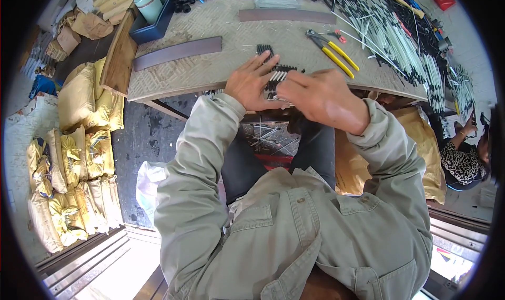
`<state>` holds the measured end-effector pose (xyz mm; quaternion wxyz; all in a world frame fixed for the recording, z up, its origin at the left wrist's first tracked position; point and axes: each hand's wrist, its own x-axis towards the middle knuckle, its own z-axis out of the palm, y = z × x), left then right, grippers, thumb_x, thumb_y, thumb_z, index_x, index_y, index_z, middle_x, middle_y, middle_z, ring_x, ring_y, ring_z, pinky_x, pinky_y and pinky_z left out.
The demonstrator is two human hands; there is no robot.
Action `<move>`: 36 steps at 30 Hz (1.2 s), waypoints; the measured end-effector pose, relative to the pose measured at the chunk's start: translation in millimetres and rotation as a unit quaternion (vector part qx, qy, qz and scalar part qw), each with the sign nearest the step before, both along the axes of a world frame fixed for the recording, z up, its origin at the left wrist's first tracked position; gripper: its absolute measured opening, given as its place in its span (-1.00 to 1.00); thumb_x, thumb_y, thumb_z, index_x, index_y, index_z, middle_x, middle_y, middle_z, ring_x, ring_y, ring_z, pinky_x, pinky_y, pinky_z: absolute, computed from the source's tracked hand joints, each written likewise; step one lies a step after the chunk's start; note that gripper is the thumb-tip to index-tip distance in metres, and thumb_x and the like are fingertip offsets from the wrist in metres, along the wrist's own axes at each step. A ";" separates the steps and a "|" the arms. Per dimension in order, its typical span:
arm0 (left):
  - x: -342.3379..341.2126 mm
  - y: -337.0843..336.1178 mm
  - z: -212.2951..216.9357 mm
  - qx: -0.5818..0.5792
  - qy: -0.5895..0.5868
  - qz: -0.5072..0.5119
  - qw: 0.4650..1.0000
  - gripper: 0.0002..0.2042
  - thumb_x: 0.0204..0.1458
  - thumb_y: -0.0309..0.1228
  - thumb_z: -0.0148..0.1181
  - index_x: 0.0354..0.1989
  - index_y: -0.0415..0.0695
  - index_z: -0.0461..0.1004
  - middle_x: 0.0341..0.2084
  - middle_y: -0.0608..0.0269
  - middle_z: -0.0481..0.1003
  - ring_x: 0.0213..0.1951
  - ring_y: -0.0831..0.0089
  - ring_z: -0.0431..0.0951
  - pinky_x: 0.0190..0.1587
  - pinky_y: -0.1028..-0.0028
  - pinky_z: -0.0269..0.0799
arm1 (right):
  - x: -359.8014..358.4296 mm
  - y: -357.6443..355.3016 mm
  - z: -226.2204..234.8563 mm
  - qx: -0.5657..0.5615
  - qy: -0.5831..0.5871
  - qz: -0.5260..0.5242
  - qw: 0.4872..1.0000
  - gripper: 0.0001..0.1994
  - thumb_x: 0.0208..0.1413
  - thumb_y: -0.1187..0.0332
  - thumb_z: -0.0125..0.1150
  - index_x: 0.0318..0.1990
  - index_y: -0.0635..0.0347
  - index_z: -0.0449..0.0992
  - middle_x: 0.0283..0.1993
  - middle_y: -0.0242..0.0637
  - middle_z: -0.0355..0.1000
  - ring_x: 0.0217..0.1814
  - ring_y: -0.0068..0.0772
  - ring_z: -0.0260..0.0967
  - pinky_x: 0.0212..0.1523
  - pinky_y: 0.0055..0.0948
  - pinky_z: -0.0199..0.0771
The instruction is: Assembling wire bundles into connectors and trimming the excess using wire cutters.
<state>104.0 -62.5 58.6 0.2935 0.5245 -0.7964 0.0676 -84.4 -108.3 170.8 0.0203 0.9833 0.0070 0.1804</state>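
Observation:
On the near part of the table my left hand (251, 82) rests with fingers stretched and spread, touching a row of short black and white pieces (276, 78). From the right my right hand (322, 96) reaches over the same row with its fingers bent together. Whatever its fingertips pinch is hidden behind the hand. Just beyond my left fingertips lies a small row of black pieces (264, 49). Cutting pliers with yellow handles (336, 56) lie to the right of my hands, with a small red-handled tool (340, 36) beside them.
Bundles of white and black rods (392, 31) cover the right side. Dull purple-grey strips (179, 53) lie on the tabletop (210, 23). A dark bin (152, 27) with a pale green cup (149, 6) stands far left. Yellow sacks (79, 97) sit left; a person (463, 160) is at right.

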 end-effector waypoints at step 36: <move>5.5 -6.7 10.9 0.087 0.027 -0.021 0.996 -0.49 -0.23 -0.19 0.18 0.03 0.07 0.39 0.15 0.23 0.21 0.20 0.17 0.14 0.17 0.18 0.11 | 36.4 -28.2 -91.1 0.510 -0.182 0.069 0.838 -0.67 -0.11 0.36 0.29 -0.13 0.21 0.47 -0.14 -0.16 0.45 -0.19 -0.18 0.43 -0.18 -0.38 0.38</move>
